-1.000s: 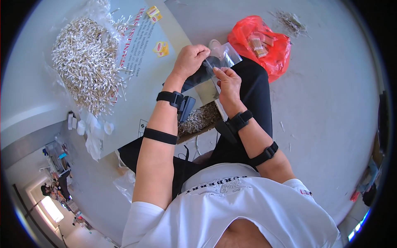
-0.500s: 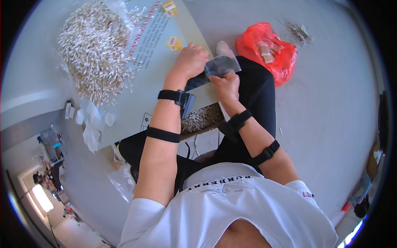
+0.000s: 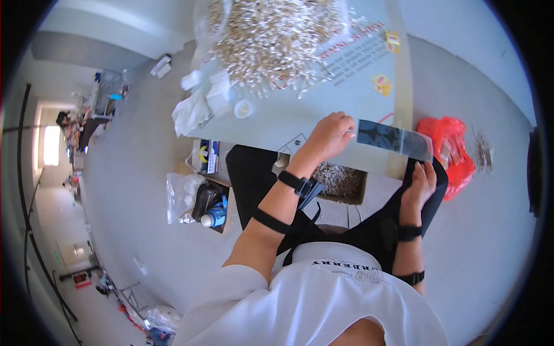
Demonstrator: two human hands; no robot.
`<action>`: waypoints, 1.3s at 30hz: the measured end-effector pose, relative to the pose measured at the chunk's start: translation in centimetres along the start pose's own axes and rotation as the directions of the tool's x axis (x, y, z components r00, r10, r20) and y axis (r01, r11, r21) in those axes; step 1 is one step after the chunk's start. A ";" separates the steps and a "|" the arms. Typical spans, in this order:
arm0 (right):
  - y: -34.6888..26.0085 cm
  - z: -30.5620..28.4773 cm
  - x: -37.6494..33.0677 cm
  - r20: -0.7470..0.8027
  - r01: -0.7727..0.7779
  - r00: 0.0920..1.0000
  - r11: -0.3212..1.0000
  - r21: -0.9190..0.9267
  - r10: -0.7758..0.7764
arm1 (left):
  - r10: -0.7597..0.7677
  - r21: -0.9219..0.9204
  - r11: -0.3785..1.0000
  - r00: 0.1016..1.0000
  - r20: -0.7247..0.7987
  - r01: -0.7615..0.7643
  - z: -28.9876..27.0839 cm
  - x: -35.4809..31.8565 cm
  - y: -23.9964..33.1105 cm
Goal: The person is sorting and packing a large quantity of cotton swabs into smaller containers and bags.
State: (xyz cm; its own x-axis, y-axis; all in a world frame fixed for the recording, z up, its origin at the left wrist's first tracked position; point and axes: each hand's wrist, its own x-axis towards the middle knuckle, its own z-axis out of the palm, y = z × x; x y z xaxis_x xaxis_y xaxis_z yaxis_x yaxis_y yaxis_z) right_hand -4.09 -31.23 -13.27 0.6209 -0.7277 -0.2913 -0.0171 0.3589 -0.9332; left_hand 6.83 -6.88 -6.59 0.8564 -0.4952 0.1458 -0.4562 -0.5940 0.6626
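Note:
My left hand (image 3: 330, 136) pinches one end of a small clear plastic bag with dark contents (image 3: 393, 139), holding it out over the edge of the pale table (image 3: 288, 118). My right hand (image 3: 420, 185) hangs just below the bag's other end, fingers loosely curled, resting on my black trouser knee; it does not touch the bag. A big heap of small pale metal pieces (image 3: 277, 37) covers the far part of the table.
A red plastic bag (image 3: 449, 151) lies on the floor to the right. A cardboard box of small pieces (image 3: 341, 180) sits under the table between my knees. White cloths and a cup (image 3: 209, 102) sit at the table's left end; bottles and bags (image 3: 202, 202) on the floor.
My hands were together working on the small bag. Now the right hand has let go and dropped to my knee, and the left holds the bag alone. My head has turned left.

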 end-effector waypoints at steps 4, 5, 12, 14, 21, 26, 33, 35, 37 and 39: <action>-1.4 -0.7 -2.1 0.042 0.106 0.994 0.987 -0.124 -0.101 | -0.057 -0.007 0.998 0.989 -0.139 0.057 -6.6 -4.0 -4.7; -1.8 -0.3 -3.1 0.045 0.112 0.993 0.981 -0.156 -0.106 | -0.124 0.031 0.991 0.974 -0.192 0.133 -8.8 -5.1 -6.3; -3.0 2.0 -5.9 0.369 -0.001 0.921 0.944 -0.329 0.130 | -0.372 0.409 0.679 0.766 -0.524 0.609 -25.3 -8.9 -21.6; -2.9 2.4 -6.2 0.369 -0.006 0.917 0.931 -0.366 0.151 | -0.310 0.523 0.622 0.796 -0.520 0.583 -28.2 -8.9 -25.1; -1.9 4.0 -8.3 0.316 0.001 0.928 0.849 -0.528 0.195 | -0.312 0.714 0.487 0.864 -0.396 0.503 -31.3 -5.3 -32.9; -0.5 3.4 -8.2 0.315 0.029 0.921 0.766 -0.643 0.230 | -0.446 0.693 0.444 0.811 -0.380 0.568 -30.5 -3.9 -35.2; -0.7 4.5 -8.6 0.407 0.066 0.877 0.774 -0.630 0.257 | -0.388 0.412 0.477 0.606 -0.695 0.777 -32.5 -7.0 -29.3; -0.5 4.7 -8.4 0.466 0.072 0.838 0.789 -0.610 0.284 | -0.460 0.137 0.614 0.494 -0.738 0.777 -32.6 -10.5 -27.6; -0.3 4.0 -8.0 0.518 0.097 0.802 0.790 -0.605 0.299 | -0.461 0.093 0.626 0.465 -0.756 0.774 -32.5 -13.3 -24.9; -0.3 3.3 -7.6 0.566 0.124 0.763 0.789 -0.602 0.312 | -0.614 -0.117 0.706 0.521 -0.593 0.698 -32.0 -16.5 -22.0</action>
State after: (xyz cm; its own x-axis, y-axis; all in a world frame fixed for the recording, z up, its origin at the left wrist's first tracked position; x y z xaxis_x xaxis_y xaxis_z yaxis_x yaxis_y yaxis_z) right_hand -6.21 -23.86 -10.10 0.9121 -0.1123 -0.3944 -0.4083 -0.1589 -0.8989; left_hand 10.42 34.63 -0.10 0.8696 0.4825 0.1053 0.3042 -0.6913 0.6555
